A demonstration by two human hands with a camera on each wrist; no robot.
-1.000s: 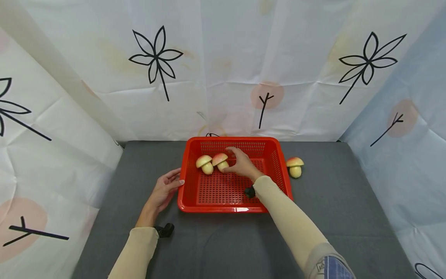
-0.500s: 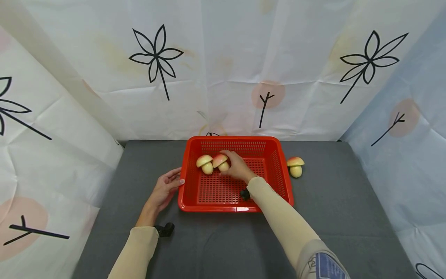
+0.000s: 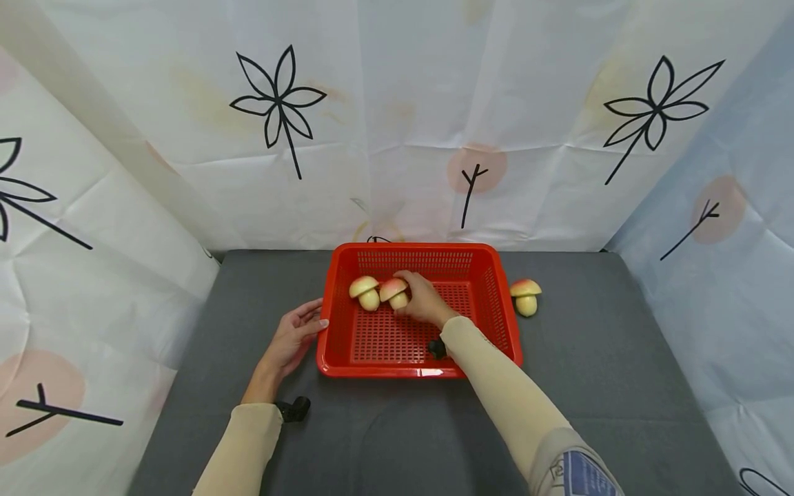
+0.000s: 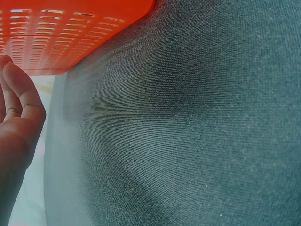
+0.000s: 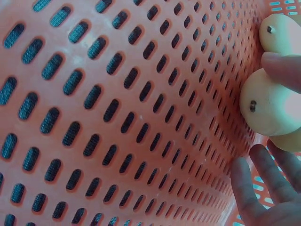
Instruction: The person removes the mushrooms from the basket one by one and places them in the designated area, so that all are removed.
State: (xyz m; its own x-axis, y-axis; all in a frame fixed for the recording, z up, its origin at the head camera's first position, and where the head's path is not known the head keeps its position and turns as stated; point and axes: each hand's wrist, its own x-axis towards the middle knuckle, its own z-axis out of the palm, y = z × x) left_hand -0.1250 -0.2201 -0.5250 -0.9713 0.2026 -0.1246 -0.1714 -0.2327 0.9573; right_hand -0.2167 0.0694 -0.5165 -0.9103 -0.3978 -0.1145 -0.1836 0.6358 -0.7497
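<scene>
A red plastic basket [image 3: 397, 371] with slotted walls stands on the grey cloth. Two toy mushrooms with pinkish-yellow caps lie side by side inside it: the left mushroom [image 3: 363, 286] and the right mushroom [image 3: 393, 288]. My right hand [image 3: 425, 301] reaches in and grips the right mushroom; in the right wrist view the thumb [image 5: 282, 69] lies against its pale stem [image 5: 269, 103]. At the basket's left side my left hand [image 3: 294, 339] holds the rim, thumb on top, with fingertips partly hidden beneath. Curved fingers [image 4: 21, 92] show beside the slotted wall in the left wrist view.
A third toy mushroom [image 3: 526, 297] stands on the cloth just outside the basket's right wall. Grey cloth [image 3: 384, 434] covers the table. White printed sheets [image 3: 397, 124] hang behind and at both sides.
My right hand has moved left and closed around the right mushroom, which has shifted slightly right and nearer to me. The left hand and basket have stayed in place.
</scene>
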